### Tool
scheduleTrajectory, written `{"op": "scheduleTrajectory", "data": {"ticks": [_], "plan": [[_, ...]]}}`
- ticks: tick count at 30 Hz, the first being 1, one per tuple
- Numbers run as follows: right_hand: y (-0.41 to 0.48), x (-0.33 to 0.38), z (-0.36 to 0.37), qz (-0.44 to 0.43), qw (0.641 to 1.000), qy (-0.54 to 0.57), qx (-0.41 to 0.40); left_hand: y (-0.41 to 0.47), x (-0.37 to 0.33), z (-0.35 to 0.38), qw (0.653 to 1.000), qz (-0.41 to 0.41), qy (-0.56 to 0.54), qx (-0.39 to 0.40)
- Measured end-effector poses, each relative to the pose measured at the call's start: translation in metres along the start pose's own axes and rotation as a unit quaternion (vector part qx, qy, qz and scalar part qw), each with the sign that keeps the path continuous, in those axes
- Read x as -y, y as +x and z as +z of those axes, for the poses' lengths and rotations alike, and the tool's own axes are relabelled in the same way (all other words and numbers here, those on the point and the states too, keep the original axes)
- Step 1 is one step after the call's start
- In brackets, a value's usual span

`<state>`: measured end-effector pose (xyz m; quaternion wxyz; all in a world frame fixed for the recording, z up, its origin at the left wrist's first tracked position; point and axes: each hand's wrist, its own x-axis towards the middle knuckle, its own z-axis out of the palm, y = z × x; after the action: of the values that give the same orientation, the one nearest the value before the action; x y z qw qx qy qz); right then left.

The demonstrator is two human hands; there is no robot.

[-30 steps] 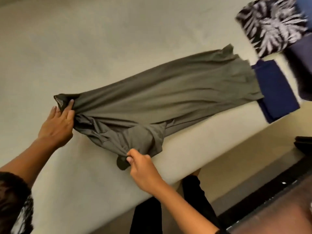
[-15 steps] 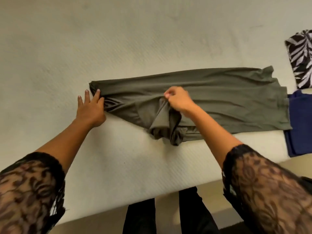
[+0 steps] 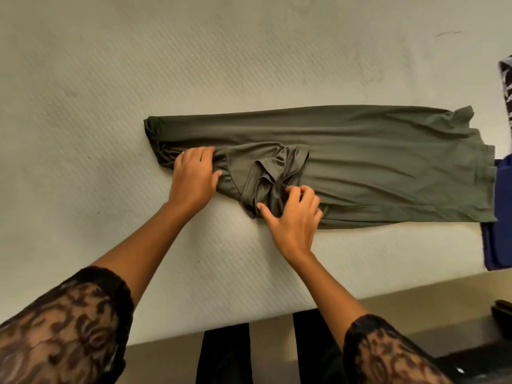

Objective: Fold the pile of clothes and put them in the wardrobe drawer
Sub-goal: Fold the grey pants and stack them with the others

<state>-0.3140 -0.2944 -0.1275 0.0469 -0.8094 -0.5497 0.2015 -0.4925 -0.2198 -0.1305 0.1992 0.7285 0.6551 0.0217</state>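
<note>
Near the mattress (image 3: 216, 273) front edge, the right hand (image 3: 293, 217) curls its fingers into the bunched sleeve of the olive garment (image 3: 374, 162). The left hand (image 3: 194, 178) presses flat on its left end. The garment lies lengthwise, touching a navy cloth (image 3: 498, 217) at right.

Mattress (image 3: 249, 51) top: wide bare stretch beyond and to the left of the olive garment (image 3: 374, 151), open passage there. Near edge: bare strip in front of the garment, crossed by both forearms. Garment lies long across the middle, flat except for a bunched fold on its near side. Left hand (image 3: 194, 176) rests flat on the garment's left end. Right hand (image 3: 293, 214) has its fingers curled into the bunched fold, with a narrow gap between the hands. Right side crowded: navy folded cloth (image 3: 501, 217) touching the garment's hem, patterned cloth (image 3: 507, 87) beyond it at the frame edge. Dark object (image 3: 501, 311) low at right, off the mattress.
</note>
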Motion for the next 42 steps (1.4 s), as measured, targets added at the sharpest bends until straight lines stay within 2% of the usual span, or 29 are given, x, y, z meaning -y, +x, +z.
{"op": "scheduleTrajectory", "data": {"ticks": [2, 6, 8, 13, 15, 19, 22, 23, 25, 27, 28, 29, 30, 32, 33, 36, 37, 38, 40, 42], "plan": [[0.006, -0.004, 0.003, 0.025, 0.999, 0.012, 0.037, 0.009, -0.005, 0.005, 0.999, -0.035, -0.003, 0.018], [0.042, -0.014, -0.01, 0.03, 0.984, 0.159, 0.072, 0.021, -0.007, 0.002, 0.995, -0.095, -0.014, 0.033], [0.064, -0.028, -0.029, 0.023, 0.977, 0.194, 0.08, 0.023, -0.007, 0.001, 0.994, -0.109, -0.015, 0.027], [0.093, -0.072, -0.058, 0.127, 0.981, 0.143, 0.039, 0.017, -0.008, 0.002, 0.989, -0.142, 0.006, 0.046], [0.092, -0.079, -0.057, 0.134, 0.986, 0.093, 0.043, 0.015, -0.01, 0.003, 0.987, -0.153, 0.01, 0.054], [0.07, -0.045, -0.05, 0.012, 0.993, 0.115, -0.018, 0.018, -0.016, 0.001, 0.987, -0.155, 0.004, 0.046], [0.045, -0.003, -0.037, -0.093, 0.985, 0.147, 0.007, 0.023, -0.021, -0.004, 0.987, -0.153, -0.007, 0.038], [0.039, 0.01, -0.032, -0.129, 0.982, 0.13, 0.041, 0.025, -0.022, -0.005, 0.987, -0.157, -0.013, 0.039], [0.031, 0.026, -0.015, -0.2, 0.972, 0.021, 0.119, 0.028, -0.025, -0.006, 0.986, -0.16, -0.015, 0.047], [0.026, 0.029, -0.001, -0.253, 0.957, -0.105, 0.1, 0.031, -0.027, -0.006, 0.986, -0.154, -0.012, 0.059], [0.026, 0.026, 0.007, -0.25, 0.961, -0.102, 0.06, 0.033, -0.027, -0.006, 0.986, -0.151, -0.011, 0.063], [0.027, 0.022, 0.01, -0.239, 0.969, -0.058, 0.023, 0.034, -0.028, -0.005, 0.986, -0.15, -0.012, 0.065], [0.031, 0.016, 0.01, -0.223, 0.974, 0.032, 0.025, 0.035, -0.028, -0.004, 0.986, -0.153, -0.015, 0.065], [0.044, 0.001, -0.002, -0.114, 0.964, 0.221, 0.097, 0.035, -0.028, -0.004, 0.983, -0.17, -0.033, 0.059], [0.052, -0.007, -0.012, -0.039, 0.949, 0.288, 0.123, 0.034, -0.028, -0.004, 0.981, -0.18, -0.043, 0.057], [0.074, -0.041, -0.035, 0.182, 0.863, 0.449, 0.144, 0.029, -0.027, -0.002, 0.976, -0.199, -0.059, 0.059], [0.078, -0.05, -0.041, 0.232, 0.849, 0.451, 0.144, 0.028, -0.027, -0.001, 0.976, -0.201, -0.056, 0.063], [0.082, -0.058, -0.044, 0.253, 0.865, 0.413, 0.134, 0.027, -0.027, 0.0, 0.976, -0.199, -0.049, 0.067], [0.084, -0.062, -0.048, 0.208, 0.926, 0.304, 0.089, 0.027, -0.03, 0.0, 0.982, -0.175, -0.03, 0.065], [0.083, -0.051, -0.052, 0.139, 0.961, 0.234, 0.045, 0.031, -0.037, -0.001, 0.988, -0.14, -0.024, 0.054]]}}
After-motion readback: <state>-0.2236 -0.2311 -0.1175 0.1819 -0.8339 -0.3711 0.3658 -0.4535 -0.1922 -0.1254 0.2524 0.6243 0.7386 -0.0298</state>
